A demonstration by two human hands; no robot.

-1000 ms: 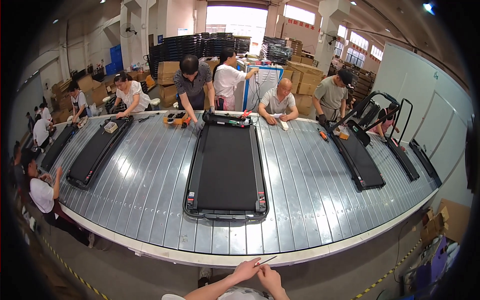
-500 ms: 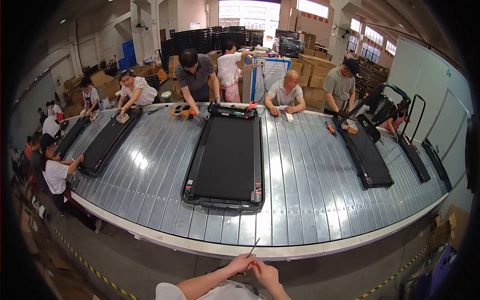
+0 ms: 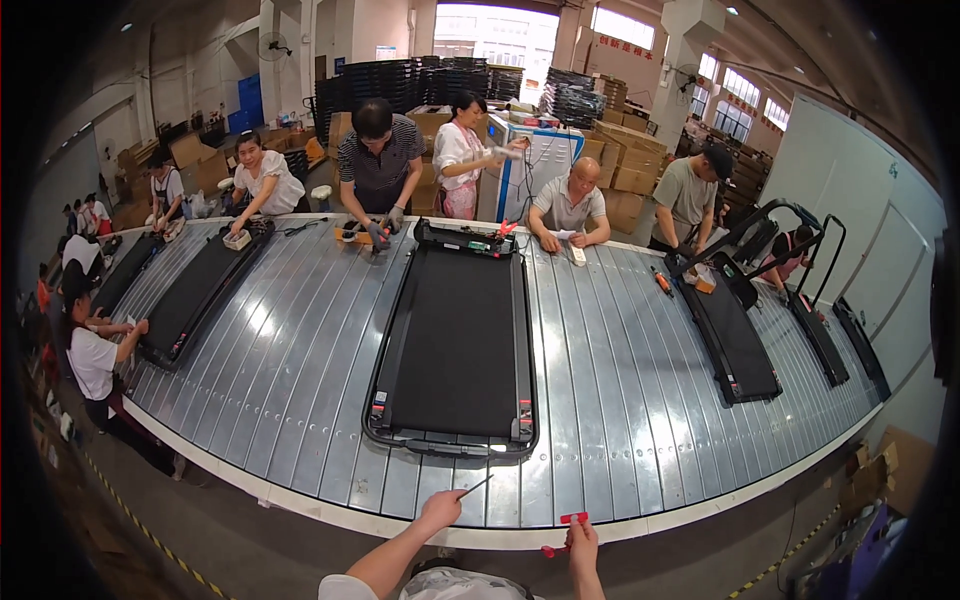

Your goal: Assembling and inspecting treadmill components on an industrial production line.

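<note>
My left hand (image 3: 440, 510) pinches a thin dark strip (image 3: 478, 486) that points up and to the right, toward the near end of a flat black treadmill (image 3: 455, 340). My right hand (image 3: 582, 540) holds a small red-handled tool (image 3: 562, 532) just over the conveyor's near edge. Both hands hover at the front rim of the metal slat conveyor (image 3: 600, 400), a little short of the treadmill's rear frame. The hands are apart from each other.
Other black treadmills lie on the conveyor at the left (image 3: 195, 295) and right (image 3: 735, 345). Several people work along the far side and left end. An orange tool (image 3: 352, 235) lies near one worker. Stacked cartons and black pallets stand behind; yellow-striped floor tape runs below.
My hands were together on the thin strip; now they have separated, the left keeping the strip and the right showing the red-handled tool. The view has shifted slightly.
</note>
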